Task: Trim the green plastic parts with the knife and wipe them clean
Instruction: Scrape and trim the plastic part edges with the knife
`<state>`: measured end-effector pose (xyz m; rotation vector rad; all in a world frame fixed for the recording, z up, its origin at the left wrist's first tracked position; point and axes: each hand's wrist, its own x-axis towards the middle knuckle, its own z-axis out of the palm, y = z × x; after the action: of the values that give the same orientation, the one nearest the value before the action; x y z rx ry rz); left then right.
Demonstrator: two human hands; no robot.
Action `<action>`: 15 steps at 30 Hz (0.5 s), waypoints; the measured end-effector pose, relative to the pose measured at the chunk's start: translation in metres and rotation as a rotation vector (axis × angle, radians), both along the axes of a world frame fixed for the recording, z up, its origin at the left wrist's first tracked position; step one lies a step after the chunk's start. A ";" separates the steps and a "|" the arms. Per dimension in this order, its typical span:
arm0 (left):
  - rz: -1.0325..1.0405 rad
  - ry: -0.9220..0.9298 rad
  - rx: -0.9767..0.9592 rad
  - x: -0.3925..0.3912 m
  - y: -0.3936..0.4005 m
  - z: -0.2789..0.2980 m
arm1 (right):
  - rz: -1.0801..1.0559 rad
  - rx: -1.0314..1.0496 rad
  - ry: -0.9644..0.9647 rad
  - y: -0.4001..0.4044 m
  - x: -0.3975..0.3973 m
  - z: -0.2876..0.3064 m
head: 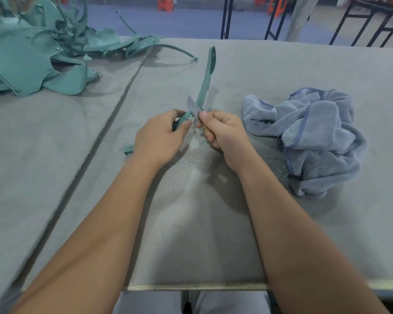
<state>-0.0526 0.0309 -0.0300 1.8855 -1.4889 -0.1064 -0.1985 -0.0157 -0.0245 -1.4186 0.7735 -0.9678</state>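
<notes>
A long, narrow green plastic part (206, 82) slants up and away from me over the middle of the grey table (270, 71). My left hand (160, 141) grips its near end. My right hand (222, 130) holds a small knife, whose grey blade (193, 106) lies across the part just above my left fingers. The knife's handle is mostly hidden inside my fist. Fine green shavings (191, 159) lie on the table below both hands. A crumpled blue-grey cloth (311, 137) sits to the right of my right hand.
A heap of green plastic parts (36, 48) fills the far left of the table, with a thin curved strip (179, 52) reaching toward the middle. A small green offcut (129, 148) lies left of my left wrist. A dark seam (104, 130) runs diagonally across the table. Black metal frames stand beyond the far edge.
</notes>
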 end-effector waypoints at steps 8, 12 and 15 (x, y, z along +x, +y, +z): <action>-0.103 0.144 -0.008 -0.002 0.008 0.002 | -0.013 -0.077 0.072 -0.002 0.002 -0.007; -0.128 0.213 -0.030 -0.004 0.010 0.001 | -0.076 -0.103 0.057 -0.003 0.004 -0.009; -0.103 0.248 -0.049 -0.007 0.009 0.001 | -0.098 -0.096 0.033 -0.004 0.004 -0.010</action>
<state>-0.0594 0.0397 -0.0287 1.6894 -1.4040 -0.3362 -0.1941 -0.0195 -0.0345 -1.4944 0.8366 -1.0708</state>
